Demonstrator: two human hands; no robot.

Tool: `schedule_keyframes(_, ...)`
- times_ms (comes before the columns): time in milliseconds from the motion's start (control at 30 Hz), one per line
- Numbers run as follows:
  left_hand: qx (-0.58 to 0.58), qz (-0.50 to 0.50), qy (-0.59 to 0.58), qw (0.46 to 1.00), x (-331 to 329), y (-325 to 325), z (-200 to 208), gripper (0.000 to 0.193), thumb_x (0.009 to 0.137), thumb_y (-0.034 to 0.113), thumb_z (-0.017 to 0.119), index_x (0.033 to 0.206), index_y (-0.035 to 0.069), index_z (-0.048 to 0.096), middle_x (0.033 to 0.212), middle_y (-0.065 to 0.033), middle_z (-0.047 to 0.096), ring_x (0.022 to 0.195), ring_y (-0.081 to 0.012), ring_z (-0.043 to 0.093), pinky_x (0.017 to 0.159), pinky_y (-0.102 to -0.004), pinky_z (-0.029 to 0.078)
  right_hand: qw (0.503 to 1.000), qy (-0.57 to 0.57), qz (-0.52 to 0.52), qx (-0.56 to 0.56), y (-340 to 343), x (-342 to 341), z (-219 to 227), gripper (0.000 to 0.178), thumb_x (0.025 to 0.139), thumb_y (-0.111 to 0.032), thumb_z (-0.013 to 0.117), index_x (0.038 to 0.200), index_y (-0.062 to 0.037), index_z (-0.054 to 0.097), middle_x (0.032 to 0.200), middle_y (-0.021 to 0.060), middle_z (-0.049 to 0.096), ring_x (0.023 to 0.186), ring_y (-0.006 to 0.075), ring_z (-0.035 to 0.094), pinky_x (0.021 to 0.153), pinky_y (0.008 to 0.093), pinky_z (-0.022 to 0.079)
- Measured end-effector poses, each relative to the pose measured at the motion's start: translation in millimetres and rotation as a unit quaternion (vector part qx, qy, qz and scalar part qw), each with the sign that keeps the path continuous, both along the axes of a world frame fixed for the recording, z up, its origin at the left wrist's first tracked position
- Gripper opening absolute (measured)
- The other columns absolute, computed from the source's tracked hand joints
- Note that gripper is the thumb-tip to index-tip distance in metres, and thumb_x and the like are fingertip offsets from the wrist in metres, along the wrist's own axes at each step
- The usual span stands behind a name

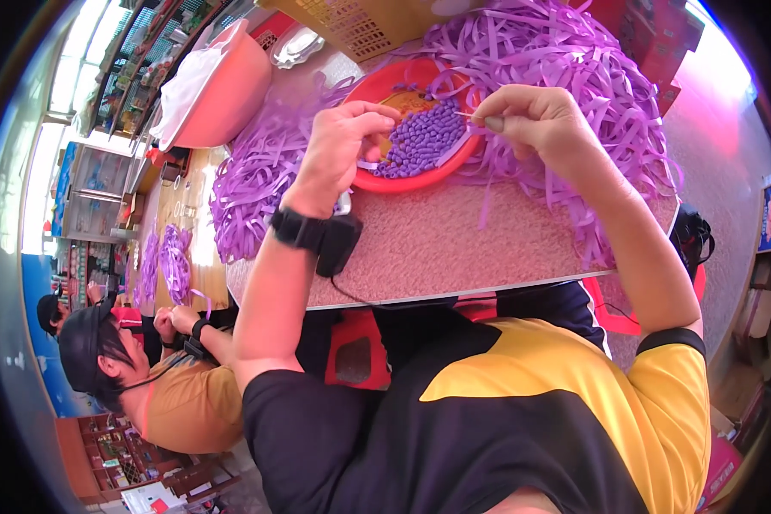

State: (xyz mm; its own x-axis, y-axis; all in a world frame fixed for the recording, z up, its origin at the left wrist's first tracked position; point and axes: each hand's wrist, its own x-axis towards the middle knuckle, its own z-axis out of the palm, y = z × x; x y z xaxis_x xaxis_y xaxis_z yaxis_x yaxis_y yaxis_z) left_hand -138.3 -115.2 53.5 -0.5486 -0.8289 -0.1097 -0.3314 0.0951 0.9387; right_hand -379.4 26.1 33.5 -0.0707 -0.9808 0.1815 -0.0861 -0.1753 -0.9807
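In clock terms with twelve at the top of the view: purple beads (424, 137) heaped in a red bowl (415, 183) at twelve o'clock, between both hands. From the left hand (338, 150), at three o'clock, very near; from the right hand (540, 120), between eight and nine o'clock, a little farther off from the palm, though near the fingertips. Left hand the nearer of the two, with thumb above the bowl's nine o'clock side. Heap stretched roughly from between seven and eight o'clock to between one and two; no common axis among the single beads.

Left hand: thumb and forefinger close to each other; cannot tell whether clamped on anything. Right hand: fingertips together, pinched on a thin pale sliver (464, 114) pointing to nine o'clock, toward the beads; too small to tell its kind.

Beads small, rounded, deep violet, loosely piled, with yellow showing beside them at the bowl's eleven o'clock. Around the bowl, a large tangle of purple ribbons (557, 68) at two o'clock and a smaller ribbon heap (261, 171) at nine, both glossy and curling, over a pink worktop (454, 236).
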Motion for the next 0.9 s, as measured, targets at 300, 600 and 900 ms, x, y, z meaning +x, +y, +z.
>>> schedule_keyframes(300,0.258,-0.023,0.315,0.913,-25.7,66.5,-27.9,0.019,0.094,0.006,0.063,0.110,-0.003,0.064,0.091,-0.0096,0.068,0.075,-0.0163,0.064,0.060,-0.0285,0.050,0.985,0.169,-0.023,-0.024,1.6,11.7,-6.4,0.014,0.092,-0.001,0.064,0.104,-0.0004,0.070,0.090,0.0055,0.070,0.086,0.0118,0.062,0.081,0.0271,0.050)
schedule_keyframes(600,0.189,0.004,0.319,0.929,-26.7,77.4,-38.9,0.020,0.094,0.004,0.063,0.112,-0.003,0.063,0.089,-0.0091,0.066,0.071,-0.0162,0.060,0.062,-0.0279,0.047,0.965,0.258,-0.021,-0.037,2.7,17.0,-8.7,0.015,0.090,0.001,0.064,0.103,0.0003,0.069,0.091,0.0112,0.071,0.085,0.0166,0.067,0.078,0.0294,0.052)
schedule_keyframes(900,0.133,0.045,0.310,0.940,-27.9,89.5,-33.9,0.018,0.087,0.002,0.071,0.105,-0.002,0.066,0.081,-0.0049,0.067,0.062,-0.0089,0.057,0.057,-0.0216,0.045,0.986,0.168,0.003,-0.014,4.3,21.7,-4.4,0.017,0.088,0.009,0.060,0.101,0.0032,0.068,0.088,0.0068,0.069,0.086,0.0120,0.065,0.081,0.0252,0.052)
